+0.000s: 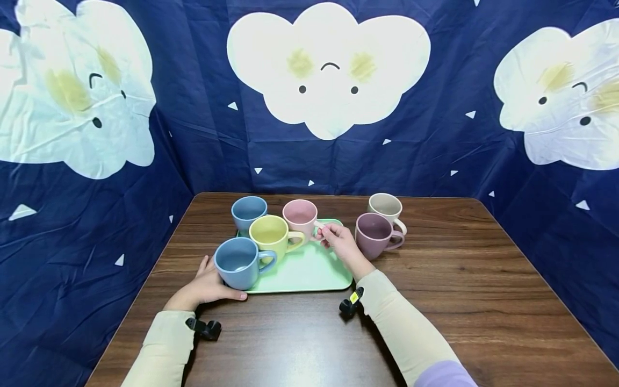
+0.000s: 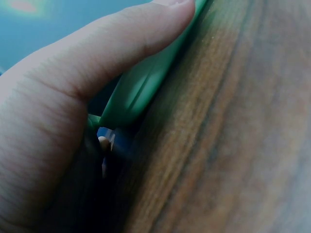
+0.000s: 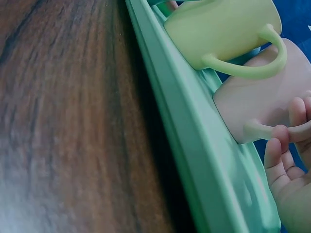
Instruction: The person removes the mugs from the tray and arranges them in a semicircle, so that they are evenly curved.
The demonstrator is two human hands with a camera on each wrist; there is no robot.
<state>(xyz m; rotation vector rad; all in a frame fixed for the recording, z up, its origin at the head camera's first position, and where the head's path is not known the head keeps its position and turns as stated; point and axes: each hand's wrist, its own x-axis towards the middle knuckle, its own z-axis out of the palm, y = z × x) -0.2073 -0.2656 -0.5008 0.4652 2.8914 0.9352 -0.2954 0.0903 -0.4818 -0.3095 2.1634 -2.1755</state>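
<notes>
My right hand [image 1: 338, 240] pinches the handle of a pink mug [image 1: 300, 213], which stands upright at the back of a light green tray [image 1: 309, 274]. In the right wrist view, fingers [image 3: 274, 158] curl at that handle. A yellow mug [image 1: 268, 236] stands beside the pink one on the tray. My left hand [image 1: 207, 285] lies spread around the tray's front left corner, next to a blue mug [image 1: 237, 266]. Its thumb [image 2: 131, 36] stretches straight along the tray's front edge, overlapping the rim in the left wrist view. Behind is another blue mug [image 1: 249, 212].
To the right of the tray, a purple mug [image 1: 371, 239] and a greyish-white mug [image 1: 384, 205] stand close together on the brown wooden table [image 1: 459, 279]. A dark blue cloth [image 1: 208, 156] with clouds hangs behind and at both sides.
</notes>
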